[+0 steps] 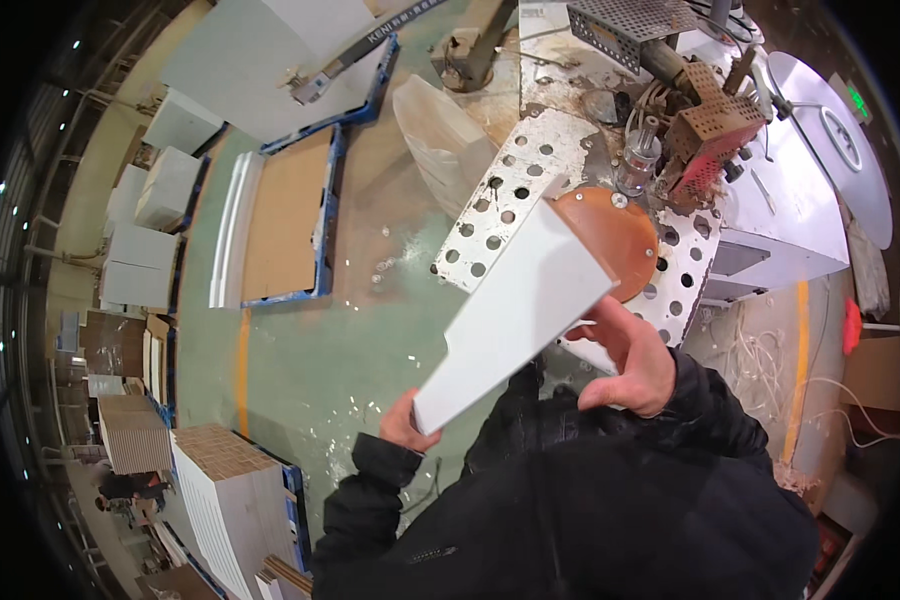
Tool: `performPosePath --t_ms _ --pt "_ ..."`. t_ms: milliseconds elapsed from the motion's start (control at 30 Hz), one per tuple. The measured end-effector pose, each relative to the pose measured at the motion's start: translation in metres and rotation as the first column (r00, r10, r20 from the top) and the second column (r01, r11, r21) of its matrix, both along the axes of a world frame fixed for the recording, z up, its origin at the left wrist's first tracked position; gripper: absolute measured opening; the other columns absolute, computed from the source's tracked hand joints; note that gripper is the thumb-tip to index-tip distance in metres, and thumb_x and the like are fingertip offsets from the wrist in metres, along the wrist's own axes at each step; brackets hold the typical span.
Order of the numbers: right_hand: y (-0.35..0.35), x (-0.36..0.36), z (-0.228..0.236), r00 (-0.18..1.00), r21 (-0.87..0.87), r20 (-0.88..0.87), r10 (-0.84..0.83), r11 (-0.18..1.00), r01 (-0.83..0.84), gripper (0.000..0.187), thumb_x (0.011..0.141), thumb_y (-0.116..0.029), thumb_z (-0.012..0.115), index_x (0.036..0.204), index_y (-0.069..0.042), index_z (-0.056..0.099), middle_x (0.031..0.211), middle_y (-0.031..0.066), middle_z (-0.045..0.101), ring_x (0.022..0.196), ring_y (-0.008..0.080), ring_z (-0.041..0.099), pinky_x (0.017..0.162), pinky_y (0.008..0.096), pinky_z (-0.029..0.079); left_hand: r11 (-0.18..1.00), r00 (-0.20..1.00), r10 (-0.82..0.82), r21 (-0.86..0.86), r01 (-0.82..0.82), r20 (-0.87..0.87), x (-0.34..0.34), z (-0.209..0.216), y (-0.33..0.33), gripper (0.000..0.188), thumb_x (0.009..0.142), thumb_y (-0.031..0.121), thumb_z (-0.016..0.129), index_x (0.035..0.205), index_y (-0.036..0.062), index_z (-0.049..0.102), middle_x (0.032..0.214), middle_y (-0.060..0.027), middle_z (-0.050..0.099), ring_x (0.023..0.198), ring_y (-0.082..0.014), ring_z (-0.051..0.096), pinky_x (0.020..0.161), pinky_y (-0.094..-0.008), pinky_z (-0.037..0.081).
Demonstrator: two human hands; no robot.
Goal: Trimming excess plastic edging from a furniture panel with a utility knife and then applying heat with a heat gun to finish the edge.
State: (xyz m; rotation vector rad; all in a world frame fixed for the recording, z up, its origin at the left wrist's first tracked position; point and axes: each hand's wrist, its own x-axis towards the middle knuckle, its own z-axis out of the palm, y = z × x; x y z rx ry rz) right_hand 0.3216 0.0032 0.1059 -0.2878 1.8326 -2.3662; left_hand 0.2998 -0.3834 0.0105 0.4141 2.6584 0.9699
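Observation:
A white panel [522,310], wide at its far end and narrowing toward me, with a small notch in its left edge, is tilted in front of my body. My left hand [406,424] grips its narrow near end. At its right edge is my right hand [632,358], thumb and fingers spread apart. Those fingertips are close to the panel's edge or partly under it; I cannot tell whether they touch. The panel's far corner overlaps a round orange-brown disc [610,240] on a white perforated metal table [518,178].
Behind the disc stands a machine with a perforated guard [708,125] and a clear cup [638,165]. Plastic film [440,140] hangs at the table's left. Pallets with white panels [232,500] and a brown board [288,215] line the left floor. Cables [748,365] lie at right.

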Motion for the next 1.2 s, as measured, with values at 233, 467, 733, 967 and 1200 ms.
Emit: performPosePath --t_ms 233,467,733,967,1200 --pt "-0.053 0.003 0.053 0.979 -0.478 -0.199 0.032 0.869 -0.126 0.127 0.056 -0.027 0.096 0.153 0.0 0.018 0.145 0.013 0.04 0.136 0.0249 0.04 0.112 0.0399 0.032 0.998 0.994 0.032 -0.048 -0.027 0.107 0.091 -0.004 0.015 0.074 0.067 0.027 0.084 0.131 0.0074 0.053 0.108 -0.0139 0.067 0.099 -0.027 0.067 0.087 -0.0367 0.053" --pt "-0.141 0.002 0.08 0.911 -0.408 -0.302 0.282 0.825 -0.39 0.11 0.057 -0.019 0.089 0.147 -0.001 0.028 0.13 0.008 0.049 0.123 0.0207 0.049 0.106 0.0368 0.037 0.968 0.973 0.229 0.105 -0.227 -0.01 0.151 -0.023 -0.035 0.074 0.063 0.034 0.087 0.124 0.0055 0.056 0.104 -0.0144 0.068 0.096 -0.0276 0.068 0.085 -0.0372 0.052" --pt "-0.345 0.02 0.096 0.716 -0.222 -0.472 0.514 0.717 -0.661 0.115 0.055 -0.04 0.09 0.145 0.002 0.032 0.126 0.0095 0.052 0.117 0.0213 0.054 0.1 0.0362 0.042 0.834 0.831 0.534 0.255 -0.489 -0.156 0.24 -0.048 -0.16 0.08 0.063 0.029 0.087 0.131 0.0039 0.053 0.109 -0.0157 0.063 0.1 -0.0306 0.062 0.09 -0.0387 0.049" --pt "-0.533 0.067 0.128 0.713 -0.298 -0.396 0.578 0.653 -0.696 0.125 0.059 -0.049 0.09 0.15 0.003 0.024 0.14 0.0153 0.047 0.126 0.0276 0.052 0.102 0.0397 0.043 0.327 0.241 0.943 0.492 -0.807 -0.231 0.313 -0.041 -0.232 0.063 0.076 0.023 0.08 0.128 -0.0024 0.055 0.105 -0.0159 0.064 0.096 -0.0281 0.063 0.088 -0.0377 0.05" --pt "-0.682 0.078 0.13 0.209 -0.46 -0.389 0.897 0.007 -0.888 0.098 0.087 -0.081 0.02 0.155 -0.009 0.018 0.148 0.0207 0.041 0.132 0.0435 0.044 0.108 0.0554 0.037 0.212 0.608 0.743 0.764 -0.61 0.28 0.371 0.018 -0.33 0.073 0.081 0.055 0.074 0.114 -0.0084 0.061 0.095 -0.0173 0.07 0.089 -0.0268 0.068 0.083 -0.0387 0.053"
